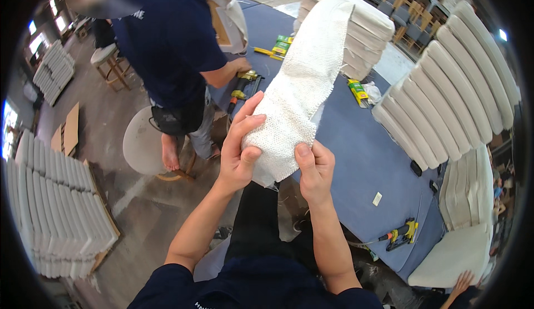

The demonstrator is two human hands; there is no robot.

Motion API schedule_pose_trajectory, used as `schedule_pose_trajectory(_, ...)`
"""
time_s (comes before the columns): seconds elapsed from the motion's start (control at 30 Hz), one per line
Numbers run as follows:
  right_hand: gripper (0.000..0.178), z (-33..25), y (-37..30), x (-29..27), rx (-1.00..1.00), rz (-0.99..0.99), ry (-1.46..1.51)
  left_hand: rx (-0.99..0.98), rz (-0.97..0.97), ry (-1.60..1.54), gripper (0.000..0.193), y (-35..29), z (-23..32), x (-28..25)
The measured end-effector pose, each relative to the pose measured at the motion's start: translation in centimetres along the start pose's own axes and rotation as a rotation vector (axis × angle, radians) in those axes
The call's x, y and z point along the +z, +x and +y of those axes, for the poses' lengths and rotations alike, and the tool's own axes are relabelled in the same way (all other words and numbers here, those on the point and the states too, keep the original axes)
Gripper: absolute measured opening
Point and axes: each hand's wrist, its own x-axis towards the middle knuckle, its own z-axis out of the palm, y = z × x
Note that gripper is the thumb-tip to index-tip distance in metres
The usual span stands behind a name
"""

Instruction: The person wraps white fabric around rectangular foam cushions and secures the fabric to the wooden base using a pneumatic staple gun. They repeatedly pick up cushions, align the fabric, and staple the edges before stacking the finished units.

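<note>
In the head view, a white woven strip (303,86) is held up before the body, over the edge of a blue table (356,170), its left edge gripped by the spread, curled fingers and thumb of the left hand (235,163) and its lower right edge clamped between the thumb and bent fingers of the right hand (316,173). For good control, the weave is best kept lightly taut between both hands, with creases eased flat and the frayed right edge pinched inside its loose threads rather than pulled by them.
</note>
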Motion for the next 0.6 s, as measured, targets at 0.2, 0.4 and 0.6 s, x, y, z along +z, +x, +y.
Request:
schedule_pose_trajectory(0.2,0.039,0.9,0.3,2.3,-0.010,0.020,-0.186,-0.053,0.111,0.020,0.055,-1.3,0.9,-1.6)
schedule_pose_trajectory(0.4,0.045,-0.2,1.2,3.6,-0.012,0.010,-0.269,-0.085,0.150,0.044,0.046,-0.9,2.0,-1.9)
schedule_pose_trajectory(0.6,0.041,1.6,0.8,3.6,-0.161,0.030,-0.302,-0.259,0.336,0.349,0.069,-2.2,4.6,0.5)
